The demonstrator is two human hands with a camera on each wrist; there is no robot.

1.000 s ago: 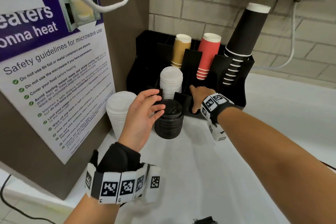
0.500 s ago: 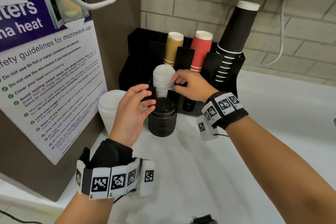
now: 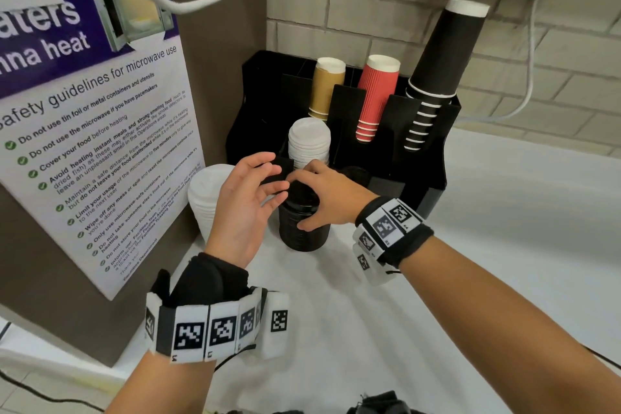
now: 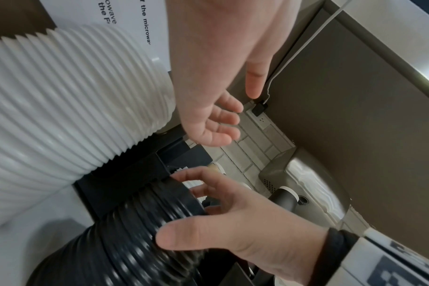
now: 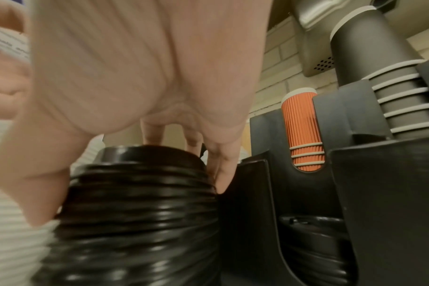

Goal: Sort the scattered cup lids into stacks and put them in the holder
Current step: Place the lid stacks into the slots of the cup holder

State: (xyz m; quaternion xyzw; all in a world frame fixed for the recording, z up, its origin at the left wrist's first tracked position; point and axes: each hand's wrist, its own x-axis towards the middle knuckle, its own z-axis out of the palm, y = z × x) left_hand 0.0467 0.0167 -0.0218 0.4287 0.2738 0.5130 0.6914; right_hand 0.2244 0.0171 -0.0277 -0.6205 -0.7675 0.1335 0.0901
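A stack of black lids (image 3: 302, 232) stands on the white counter in front of the black holder (image 3: 433, 161). My right hand (image 3: 317, 202) grips this stack from above. In the right wrist view its thumb (image 5: 37, 193) is on one side of the black stack (image 5: 140, 212) and its fingers (image 5: 220, 174) on the other. My left hand (image 3: 255, 191) hovers just left of the stack with loosely bent fingers and holds nothing. A white lid stack (image 3: 208, 202) stands on the counter at the left. Another white stack (image 3: 309, 141) sits in the holder's front left slot.
The holder's back slots carry tan cups (image 3: 326, 87), red cups (image 3: 376, 94) and tall black cups (image 3: 440, 70). A front slot (image 5: 314, 236) holds black lids. A brown panel with a microwave poster (image 3: 100, 131) closes off the left, and a brick wall is behind.
My right hand left the holder's front slot, passed the white stack in the holder and came down to grip the black stack. The left hand stayed beside the stack.
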